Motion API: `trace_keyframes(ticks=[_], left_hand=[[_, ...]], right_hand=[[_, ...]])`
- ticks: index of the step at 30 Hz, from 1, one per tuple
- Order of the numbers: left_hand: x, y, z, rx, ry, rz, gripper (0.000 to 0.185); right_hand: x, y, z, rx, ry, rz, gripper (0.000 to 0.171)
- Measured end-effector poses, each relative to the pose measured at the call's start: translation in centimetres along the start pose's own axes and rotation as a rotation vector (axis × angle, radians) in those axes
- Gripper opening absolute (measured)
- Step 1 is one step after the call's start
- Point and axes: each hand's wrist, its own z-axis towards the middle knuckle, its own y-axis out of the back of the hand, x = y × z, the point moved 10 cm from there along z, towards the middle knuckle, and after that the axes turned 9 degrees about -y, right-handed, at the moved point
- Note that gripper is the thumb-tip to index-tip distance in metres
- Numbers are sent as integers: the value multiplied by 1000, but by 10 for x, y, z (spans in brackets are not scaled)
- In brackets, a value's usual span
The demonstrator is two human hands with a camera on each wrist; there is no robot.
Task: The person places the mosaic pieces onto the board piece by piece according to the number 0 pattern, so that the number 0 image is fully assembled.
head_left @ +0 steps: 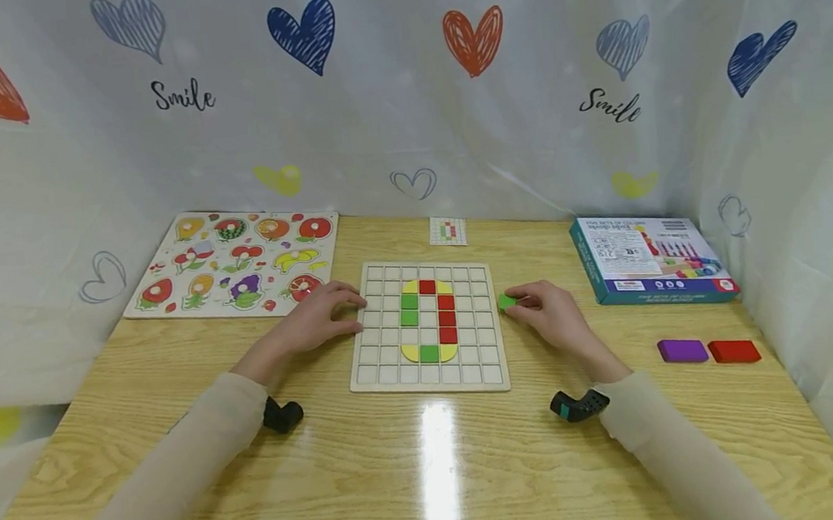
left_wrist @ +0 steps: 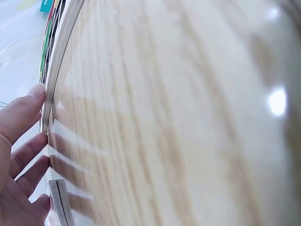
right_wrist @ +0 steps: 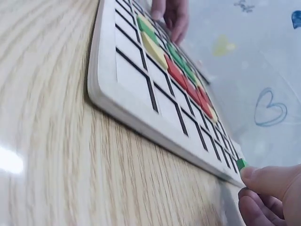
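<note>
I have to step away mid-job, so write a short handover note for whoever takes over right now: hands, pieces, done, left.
Left hand: fingers straight, resting on the left edge of the grid board, steadying it.
Right hand: pinches a small green tile just off the board's right edge.
Done: an oval ring of tiles sits mid-board, red tiles down the right, green tiles on the left, yellow at the corners.
Left, probably: the held tile is not yet on the board; check the pattern card behind it.
A purple block and a red block lie unused at far right.
</note>
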Motion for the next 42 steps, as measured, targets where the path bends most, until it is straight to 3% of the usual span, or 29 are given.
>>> trace_keyframes(ticks=[10,21,34,42], left_hand=[[0,0,1,6,6,-2,35],[1,0,0,10,-3,4,35],[1,-1,2,20,2,17,36],[3,-1,2,27,27,12,36]], right_hand=[[33,-17,-7,79,-4,79,30],[77,-55,-13,202,119,79,30],[123,-88,-14,238,334,-48,24],[130,-94,-12,270,336,-51,23]])
